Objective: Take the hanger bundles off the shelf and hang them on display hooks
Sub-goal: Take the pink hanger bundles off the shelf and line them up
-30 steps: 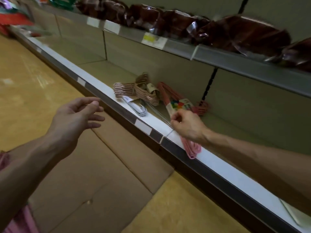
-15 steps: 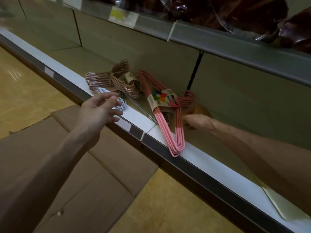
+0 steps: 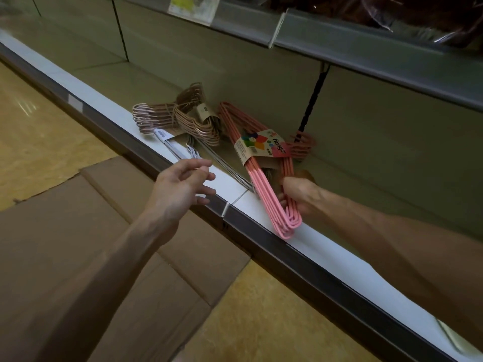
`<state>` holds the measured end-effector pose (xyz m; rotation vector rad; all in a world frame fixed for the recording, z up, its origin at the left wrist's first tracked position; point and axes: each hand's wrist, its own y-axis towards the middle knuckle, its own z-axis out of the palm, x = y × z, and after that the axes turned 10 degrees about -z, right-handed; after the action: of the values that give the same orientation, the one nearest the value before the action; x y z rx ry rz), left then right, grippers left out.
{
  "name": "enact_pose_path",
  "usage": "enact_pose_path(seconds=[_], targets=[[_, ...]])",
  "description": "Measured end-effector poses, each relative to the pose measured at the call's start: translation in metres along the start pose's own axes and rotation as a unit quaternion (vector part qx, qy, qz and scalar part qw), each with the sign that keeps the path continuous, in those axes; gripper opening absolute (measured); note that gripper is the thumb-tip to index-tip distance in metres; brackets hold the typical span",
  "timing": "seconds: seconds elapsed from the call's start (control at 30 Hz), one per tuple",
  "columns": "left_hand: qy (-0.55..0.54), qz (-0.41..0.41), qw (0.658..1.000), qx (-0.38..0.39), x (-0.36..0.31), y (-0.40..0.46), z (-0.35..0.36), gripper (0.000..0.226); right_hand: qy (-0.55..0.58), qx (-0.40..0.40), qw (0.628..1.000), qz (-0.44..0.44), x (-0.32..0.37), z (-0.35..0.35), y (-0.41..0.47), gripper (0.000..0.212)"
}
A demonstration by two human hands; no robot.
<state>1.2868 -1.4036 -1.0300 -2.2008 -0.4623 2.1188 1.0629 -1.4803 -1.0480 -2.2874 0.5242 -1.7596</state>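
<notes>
Flattened brown cardboard [image 3: 109, 257] lies on the glossy yellow floor [image 3: 39, 142] below the shelf [image 3: 326, 246]. The left hand [image 3: 180, 186] hovers over the shelf's white front edge, fingers loosely spread, holding nothing. The right hand [image 3: 298, 194] grips the pink bundle [image 3: 264, 184] near its rounded corner, which juts over the edge. These are smooth coated-wire hangers banded by a paper label [image 3: 261, 147] with coloured blobs and the word "Hanger". Beside them lie thin white hangers [image 3: 177, 147], then coppery bundles [image 3: 183, 118], one wrapped in a brown sleeve. The back panel is dull olive; a yellow tag [image 3: 193, 6] sits on the shelf rail above.
</notes>
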Motion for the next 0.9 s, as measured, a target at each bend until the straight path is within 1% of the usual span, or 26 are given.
enact_pose_path(seconds=[0.07,0.13,0.2,0.27,0.33,0.4,0.5,0.6,0.73,0.83,0.9], targets=[[-0.006,-0.007,1.0,0.006,0.001,-0.002,-0.001,0.018,0.0,-0.011,1.0,-0.028,-0.001,0.0,0.0,0.026],[-0.008,-0.014,1.0,0.011,0.002,-0.005,-0.002,0.018,-0.001,-0.024,0.999,-0.048,-0.004,-0.001,-0.001,0.026],[-0.003,-0.015,1.0,0.016,0.002,-0.008,-0.004,0.018,0.009,-0.027,0.998,-0.049,-0.008,-0.004,-0.003,0.025],[0.004,-0.013,1.0,0.019,0.0,-0.011,-0.006,0.018,0.038,-0.021,0.998,-0.045,-0.011,-0.008,-0.008,0.029],[0.008,-0.01,1.0,0.021,-0.003,-0.013,-0.008,0.019,0.08,-0.005,0.996,-0.043,-0.011,-0.011,-0.014,0.034],[0.013,-0.004,1.0,0.022,-0.006,-0.016,-0.009,0.019,0.125,0.018,0.991,-0.046,-0.009,-0.013,-0.021,0.034],[0.022,0.003,1.0,0.022,-0.013,-0.02,-0.013,0.021,0.168,0.053,0.983,-0.053,-0.002,-0.014,-0.034,0.03],[0.021,-0.002,1.0,0.011,-0.018,-0.024,-0.023,0.03,0.172,0.091,0.977,-0.092,0.007,-0.006,-0.051,0.02],[-0.039,-0.026,0.998,-0.034,-0.024,-0.032,-0.046,0.039,0.128,0.159,0.971,-0.125,0.014,0.019,-0.077,0.017],[-0.114,-0.039,0.99,-0.073,-0.033,-0.036,-0.07,0.046,0.09,0.208,0.965,-0.135,0.019,0.045,-0.102,0.017],[-0.182,-0.032,0.977,-0.103,-0.043,-0.042,-0.085,0.036,0.066,0.242,0.957,-0.147,0.022,0.062,-0.118,0.017]])
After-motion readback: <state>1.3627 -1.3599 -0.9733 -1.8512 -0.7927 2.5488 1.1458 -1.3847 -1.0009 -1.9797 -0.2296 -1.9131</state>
